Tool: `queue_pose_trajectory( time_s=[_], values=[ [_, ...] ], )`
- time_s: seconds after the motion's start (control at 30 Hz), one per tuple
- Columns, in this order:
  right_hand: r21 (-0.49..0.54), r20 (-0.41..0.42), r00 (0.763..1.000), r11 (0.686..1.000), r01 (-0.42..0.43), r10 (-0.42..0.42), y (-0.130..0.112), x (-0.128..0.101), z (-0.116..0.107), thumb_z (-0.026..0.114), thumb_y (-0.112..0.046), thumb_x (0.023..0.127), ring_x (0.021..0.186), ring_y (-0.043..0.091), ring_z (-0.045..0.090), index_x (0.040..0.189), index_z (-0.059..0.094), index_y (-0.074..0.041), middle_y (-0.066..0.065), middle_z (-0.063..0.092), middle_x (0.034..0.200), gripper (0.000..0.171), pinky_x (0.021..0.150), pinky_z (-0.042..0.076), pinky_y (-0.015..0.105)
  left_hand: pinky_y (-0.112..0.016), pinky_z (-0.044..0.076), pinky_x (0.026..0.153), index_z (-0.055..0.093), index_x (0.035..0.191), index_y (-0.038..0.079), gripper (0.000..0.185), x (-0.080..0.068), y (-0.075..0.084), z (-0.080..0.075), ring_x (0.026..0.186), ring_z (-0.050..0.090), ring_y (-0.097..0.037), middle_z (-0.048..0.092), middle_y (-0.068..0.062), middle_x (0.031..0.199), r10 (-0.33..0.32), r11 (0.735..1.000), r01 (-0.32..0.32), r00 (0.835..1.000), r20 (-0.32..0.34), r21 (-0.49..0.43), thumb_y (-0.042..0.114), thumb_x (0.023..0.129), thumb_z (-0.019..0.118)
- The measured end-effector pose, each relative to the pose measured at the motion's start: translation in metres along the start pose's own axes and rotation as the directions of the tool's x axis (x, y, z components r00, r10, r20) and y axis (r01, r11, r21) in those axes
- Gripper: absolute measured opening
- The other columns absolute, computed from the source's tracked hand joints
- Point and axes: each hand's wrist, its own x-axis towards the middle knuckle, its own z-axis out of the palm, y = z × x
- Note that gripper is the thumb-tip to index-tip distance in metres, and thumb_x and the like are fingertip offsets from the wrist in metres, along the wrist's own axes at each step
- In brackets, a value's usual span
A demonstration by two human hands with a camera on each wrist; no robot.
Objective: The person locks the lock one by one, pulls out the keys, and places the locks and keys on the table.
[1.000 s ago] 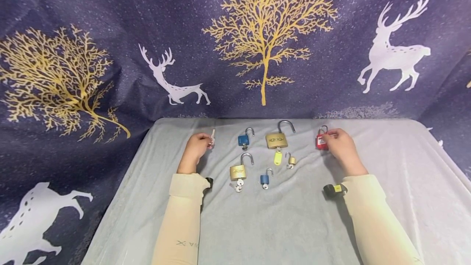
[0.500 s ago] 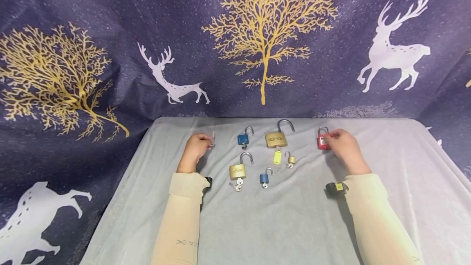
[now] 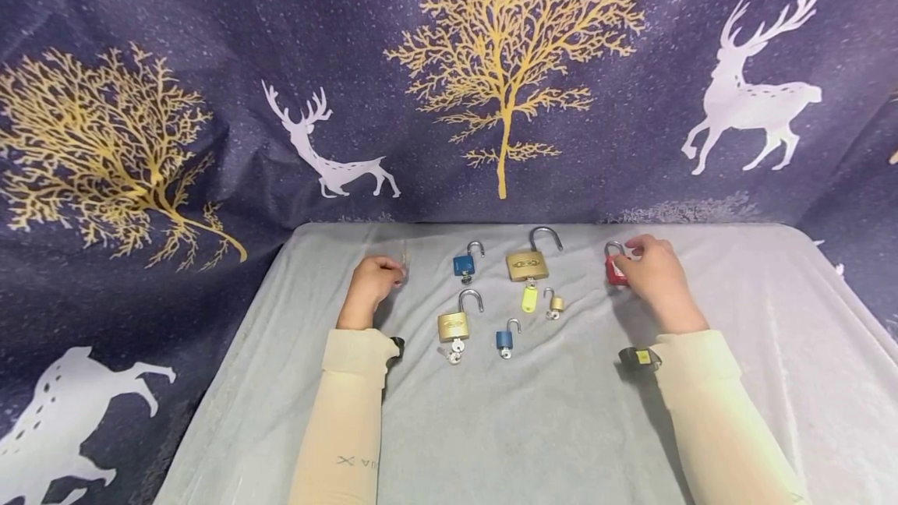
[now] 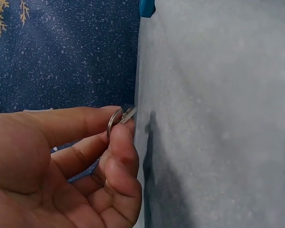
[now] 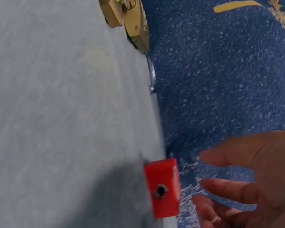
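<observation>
On the left, my left hand (image 3: 370, 285) pinches a small key (image 4: 128, 115) on a metal ring (image 4: 110, 126) between thumb and fingers, raised near the table's far edge. A red padlock (image 3: 615, 277) with its shackle down in the body lies at the far right. Its keyhole end (image 5: 160, 191) faces the right wrist camera. Beside it is my right hand (image 3: 654, 275), thumb and fingers spread, with a gap to the padlock in the right wrist view and nothing held.
Between the hands lie several padlocks with raised shackles: a large brass one (image 3: 527, 266), another brass one (image 3: 453, 326), a tiny brass one (image 3: 556, 304) and two blue ones (image 3: 464, 265). Keys hang from them, one with a yellow tag (image 3: 529, 299). A patterned cloth (image 3: 337, 14) hangs behind the grey-covered table (image 3: 449, 427).
The red padlock shifted slightly right in my right hand, and then the fingers spread and let it go. My left hand stays nearly in place with the key.
</observation>
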Motion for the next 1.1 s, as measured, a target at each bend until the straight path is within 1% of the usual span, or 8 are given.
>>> queue_pose_trajectory(
  time_s=[0.07, 0.13, 0.3, 0.5, 0.67, 0.83, 1.0, 1.1],
  values=[
    [0.002, -0.005, 1.0, 1.0, 0.012, -0.012, -0.004, -0.001, -0.001, 0.06, -0.024, 0.095, 0.113, 0.05, 0.055, 0.124, 0.057, 0.008, 0.033, 0.061, 0.119, 0.044, 0.097, 0.042, 0.061, -0.022, 0.047, 0.065, 0.072, 0.104, -0.002, 0.017, 0.0, -0.001, 0.0, 0.086, 0.073, -0.024, 0.072, -0.019, 0.108, -0.002, 1.0, 0.002, 1.0, 0.0, 0.001, 0.009, 0.092, 0.066],
    [0.02, 0.008, 1.0, 0.999, 0.028, -0.029, -0.008, -0.002, -0.002, 0.06, -0.023, 0.096, 0.113, 0.049, 0.058, 0.125, 0.058, 0.007, 0.032, 0.064, 0.119, 0.043, 0.097, 0.044, 0.06, -0.021, 0.047, 0.065, 0.072, 0.103, -0.002, 0.016, 0.001, -0.001, 0.0, 0.083, 0.073, -0.021, 0.073, -0.018, 0.105, 0.0, 1.0, 0.0, 1.0, 0.0, 0.007, 0.008, 0.091, 0.068],
    [0.084, 0.105, 0.992, 0.995, 0.061, -0.07, -0.017, -0.004, 0.002, 0.062, -0.023, 0.097, 0.104, 0.044, 0.066, 0.127, 0.058, 0.006, 0.028, 0.069, 0.114, 0.042, 0.094, 0.048, 0.057, -0.021, 0.047, 0.064, 0.073, 0.102, -0.001, 0.015, 0.003, -0.004, -0.001, 0.079, 0.073, -0.019, 0.074, -0.015, 0.097, -0.005, 1.0, 0.005, 1.0, 0.006, 0.028, 0.008, 0.09, 0.069],
    [0.081, 0.203, 0.971, 0.991, 0.109, -0.124, -0.027, -0.005, 0.012, 0.065, -0.024, 0.097, 0.105, 0.04, 0.065, 0.123, 0.059, 0.005, 0.024, 0.069, 0.112, 0.04, 0.097, 0.048, 0.056, -0.023, 0.046, 0.064, 0.073, 0.1, 0.001, 0.013, 0.003, -0.007, -0.003, 0.078, 0.071, -0.018, 0.075, -0.012, 0.091, -0.015, 0.996, 0.015, 1.0, 0.0, 0.085, 0.01, 0.089, 0.07],
    [0.076, 0.259, 0.955, 0.989, 0.127, -0.143, -0.033, -0.008, 0.017, 0.065, -0.023, 0.096, 0.098, 0.034, 0.066, 0.12, 0.061, 0.003, 0.021, 0.07, 0.108, 0.036, 0.091, 0.051, 0.053, -0.024, 0.045, 0.064, 0.073, 0.098, 0.003, 0.012, 0.003, -0.008, -0.003, 0.074, 0.068, -0.017, 0.074, -0.009, 0.085, -0.012, 0.992, 0.012, 1.0, 0.001, 0.122, 0.012, 0.09, 0.07],
    [0.064, 0.301, 0.941, 0.987, 0.145, -0.157, -0.039, -0.011, 0.025, 0.066, -0.023, 0.095, 0.092, 0.027, 0.067, 0.11, 0.064, -0.002, 0.016, 0.072, 0.102, 0.026, 0.083, 0.054, 0.044, -0.025, 0.044, 0.062, 0.072, 0.093, 0.005, 0.01, 0.003, -0.009, -0.003, 0.074, 0.065, -0.019, 0.072, -0.008, 0.083, 0.003, 0.985, -0.001, 1.0, -0.012, 0.174, 0.014, 0.09, 0.072],
    [0.066, 0.37, 0.915, 0.987, 0.144, -0.158, -0.045, -0.014, 0.032, 0.067, -0.022, 0.094, 0.084, 0.019, 0.063, 0.1, 0.065, -0.006, 0.009, 0.07, 0.094, 0.017, 0.074, 0.052, 0.032, -0.026, 0.044, 0.06, 0.071, 0.09, 0.005, 0.01, 0.001, -0.011, -0.003, 0.068, 0.06, -0.017, 0.07, -0.008, 0.078, 0.025, 0.984, -0.021, 0.999, -0.023, 0.176, 0.015, 0.089, 0.073],
    [0.09, 0.399, 0.901, 0.985, 0.148, -0.172, -0.047, -0.016, 0.036, 0.068, -0.018, 0.092, 0.08, 0.018, 0.061, 0.097, 0.065, -0.005, 0.009, 0.068, 0.09, 0.014, 0.07, 0.05, 0.029, -0.026, 0.043, 0.059, 0.071, 0.087, 0.006, 0.009, -0.001, -0.011, -0.003, 0.065, 0.057, -0.017, 0.069, -0.008, 0.075, 0.042, 0.983, -0.035, 0.998, -0.035, 0.18, 0.014, 0.088, 0.073]
  ],
)
